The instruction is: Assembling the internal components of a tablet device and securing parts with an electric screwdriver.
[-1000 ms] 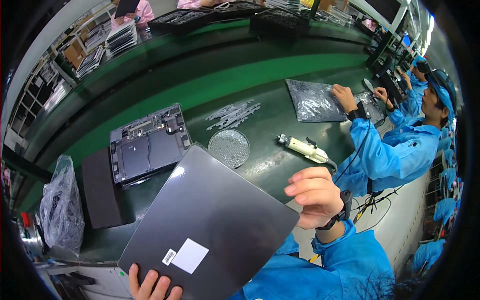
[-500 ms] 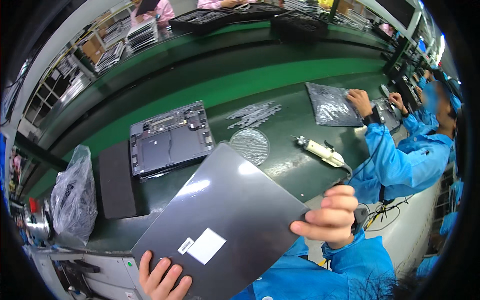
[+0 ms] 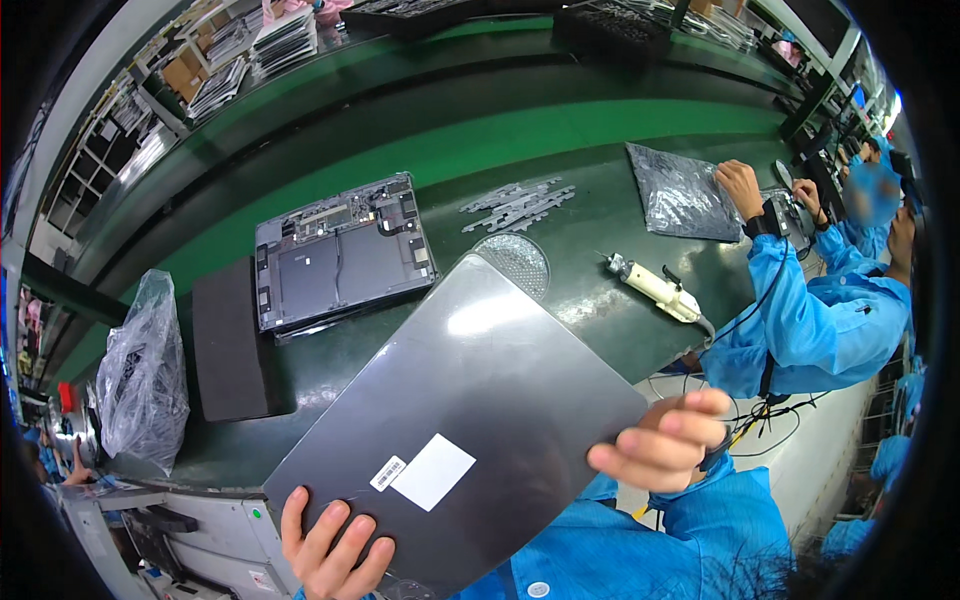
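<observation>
A thin dark grey laptop-sized panel (image 3: 510,390) is tilted in front of me, over the near edge of the bench. It bears a white square label (image 3: 437,470) and a small barcode sticker (image 3: 388,474). My left hand (image 3: 340,550) grips its lower left corner, fingers curled over the face. Near the right corner, my right hand (image 3: 665,445) holds the edge, its fingers bent and slightly blurred. Beyond the panel lies an opened laptop base (image 3: 340,262) with its inner parts showing. A round clear dish (image 3: 518,266) is partly covered by the panel's far corner.
On the green bench (image 3: 590,300) are flat grey strips (image 3: 517,205), a cream electric screwdriver (image 3: 655,290), a black foam pad (image 3: 230,345) and a crumpled plastic bag (image 3: 146,380). At right, a co-worker in blue (image 3: 800,310) touches a silvery bag (image 3: 685,195).
The panel has shifted slightly right in view, still held in both hands. My right hand's fingers have moved a little along its edge. The whole view has tilted slightly.
</observation>
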A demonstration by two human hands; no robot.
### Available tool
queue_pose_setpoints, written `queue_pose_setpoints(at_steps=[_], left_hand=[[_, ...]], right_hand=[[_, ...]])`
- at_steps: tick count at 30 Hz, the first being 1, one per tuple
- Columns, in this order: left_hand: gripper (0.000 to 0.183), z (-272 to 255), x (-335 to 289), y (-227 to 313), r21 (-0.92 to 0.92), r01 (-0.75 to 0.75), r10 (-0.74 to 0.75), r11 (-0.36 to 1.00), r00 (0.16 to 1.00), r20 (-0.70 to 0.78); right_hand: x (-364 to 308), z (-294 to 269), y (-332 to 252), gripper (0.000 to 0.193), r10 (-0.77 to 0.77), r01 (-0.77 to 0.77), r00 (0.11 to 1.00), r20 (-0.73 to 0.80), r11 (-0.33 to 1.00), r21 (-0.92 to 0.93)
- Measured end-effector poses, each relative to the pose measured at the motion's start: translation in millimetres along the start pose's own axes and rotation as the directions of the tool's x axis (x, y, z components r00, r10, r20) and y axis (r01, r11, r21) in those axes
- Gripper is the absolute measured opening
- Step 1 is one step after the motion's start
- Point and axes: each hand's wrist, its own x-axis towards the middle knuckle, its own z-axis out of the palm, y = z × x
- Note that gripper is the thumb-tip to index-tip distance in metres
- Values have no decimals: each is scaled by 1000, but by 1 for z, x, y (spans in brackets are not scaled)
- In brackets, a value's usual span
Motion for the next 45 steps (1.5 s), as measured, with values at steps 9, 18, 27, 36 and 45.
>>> queue_pose_setpoints(at_steps=[9,18,27,36,45], left_hand=[[54,46,-17,-5,-850,517,-830,-100,428,358],[59,96,-42,-29,-760,308,-723,-572,248,645],[28,74,-56,-62,-511,801,-839,-310,22,544],[35,94,63,-89,-432,710,-609,556,702,370],[32,146,65,-99,-397,712,-517,579,698,496]], right_hand=[[10,49,12,15,568,-937,230,791,-89,336],[-32,126,107,13,768,-903,355,533,429,-17],[-56,172,159,10,268,-361,501,823,929,-83],[-41,165,164,8,314,-355,497,809,924,-141],[-7,107,73,8,312,-909,277,909,390,143]])
